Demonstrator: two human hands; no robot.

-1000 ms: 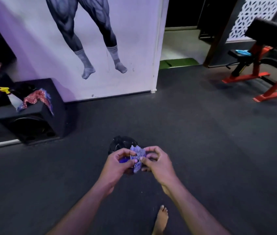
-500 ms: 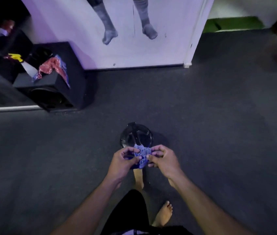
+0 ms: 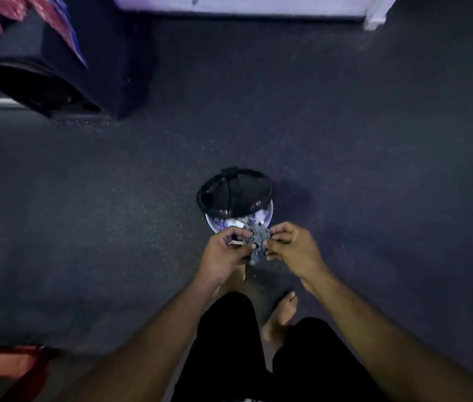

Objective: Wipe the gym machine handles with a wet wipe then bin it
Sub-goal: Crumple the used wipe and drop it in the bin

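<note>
A crumpled grey wet wipe (image 3: 256, 242) is pinched between my left hand (image 3: 223, 253) and my right hand (image 3: 294, 249), both closed on it. Right beyond them on the dark floor stands a small round bin (image 3: 267, 224). Its black lid (image 3: 233, 192) is tipped up and back, and the shiny inside shows pale scraps. The wipe hangs over the bin's near rim. No gym machine handle is in view.
A black speaker box (image 3: 64, 62) with a red and blue cloth (image 3: 52, 15) on it sits at the upper left. A white wall base (image 3: 244, 4) runs along the top. A red frame part (image 3: 3, 361) shows at the lower left. My bare feet (image 3: 283, 311) stand just behind the bin.
My view has tilted down and closed in on the bin. The bin's lid, shut half a second ago, now stands open. Both hands still hold the wipe, now over the bin's near rim.
</note>
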